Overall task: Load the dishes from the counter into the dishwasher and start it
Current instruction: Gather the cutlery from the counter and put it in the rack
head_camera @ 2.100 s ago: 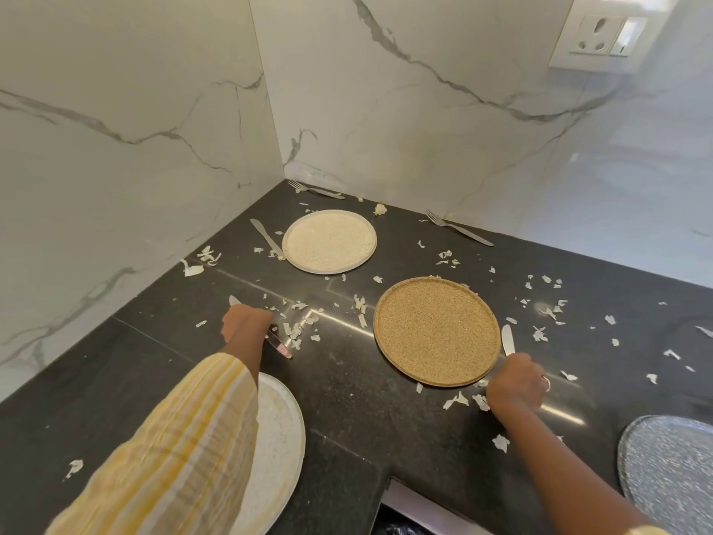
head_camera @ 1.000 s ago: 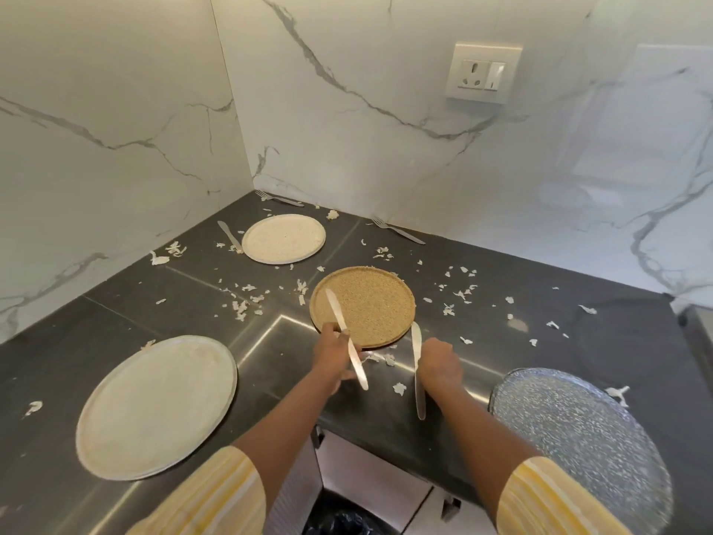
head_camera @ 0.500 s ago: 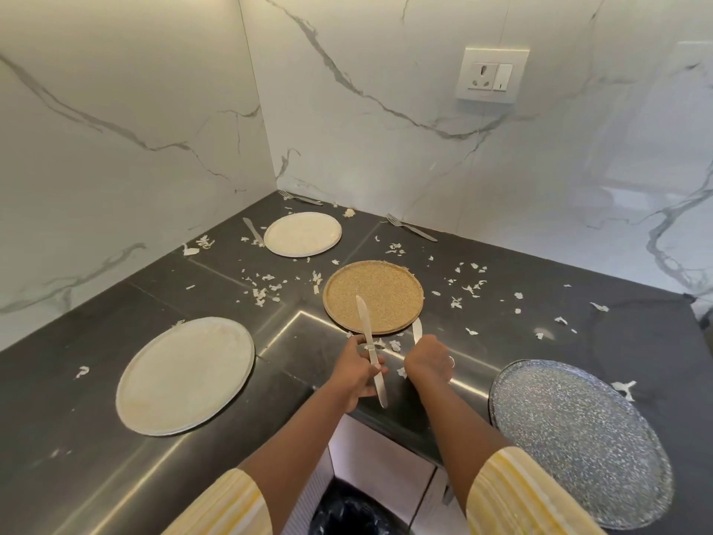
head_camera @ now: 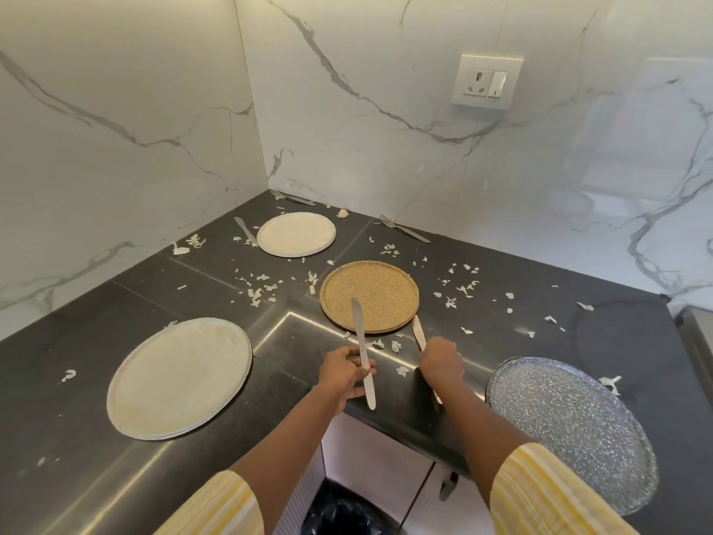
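My left hand [head_camera: 343,370] grips a table knife [head_camera: 362,345] by its middle, blade pointing away over the tan plate [head_camera: 369,296]. My right hand [head_camera: 441,359] is closed on a second knife [head_camera: 418,333], whose blade tip sticks out toward the tan plate's near rim. Both hands hover over the black counter's inner corner. A large cream plate [head_camera: 179,376] lies at the left, a small cream plate [head_camera: 296,233] further back, and a speckled grey plate [head_camera: 571,426] at the right.
A third knife [head_camera: 245,230] lies left of the small plate. Two forks [head_camera: 405,228] [head_camera: 294,198] rest by the marble walls. White scraps [head_camera: 262,289] litter the counter [head_camera: 69,418]. A bin with a black liner [head_camera: 343,513] stands below the counter edge. A wall socket [head_camera: 488,81] is above.
Both hands picked a knife off the counter, drew back toward the near edge and came together. The view pulled back and now shows all the plates.
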A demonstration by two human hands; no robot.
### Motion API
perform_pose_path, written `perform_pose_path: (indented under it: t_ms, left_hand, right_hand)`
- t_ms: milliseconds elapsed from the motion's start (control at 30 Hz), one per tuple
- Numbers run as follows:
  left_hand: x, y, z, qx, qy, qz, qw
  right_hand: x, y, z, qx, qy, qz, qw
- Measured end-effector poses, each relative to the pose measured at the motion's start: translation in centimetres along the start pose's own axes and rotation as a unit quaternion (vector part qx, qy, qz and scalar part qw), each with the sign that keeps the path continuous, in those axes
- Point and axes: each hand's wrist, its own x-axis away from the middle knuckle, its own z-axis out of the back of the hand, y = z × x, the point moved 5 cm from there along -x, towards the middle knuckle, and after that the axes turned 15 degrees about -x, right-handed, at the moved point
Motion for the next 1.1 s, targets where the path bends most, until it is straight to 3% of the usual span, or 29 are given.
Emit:
perform_pose_path:
  t_ms: [300,500,800,1100]
  left_hand:
    - [2.4,-0.4,-3.5,0.007,0.016,0.006,1.000]
    - [3.8,-1.9,-4.9,0.004,0.034,0.010,0.999]
    - [3.6,-2.3,-3.8,0.001,0.046,0.003,0.999]
    - [2.3,-1.3,-3.4,-0.017,0.036,0.002,0.999]
  right_hand:
    - [2.7,1.6,0.2,0.008,0.031,0.090,0.995]
    - [3.1,0.0,-0.8,0.094,0.029,0.137,0.986]
    - [1.5,-1.2,-0.9,0.092,-0.006,0.043,0.995]
    - [1.0,-0.7,0.7,0.010,0.003,0.024,1.000]
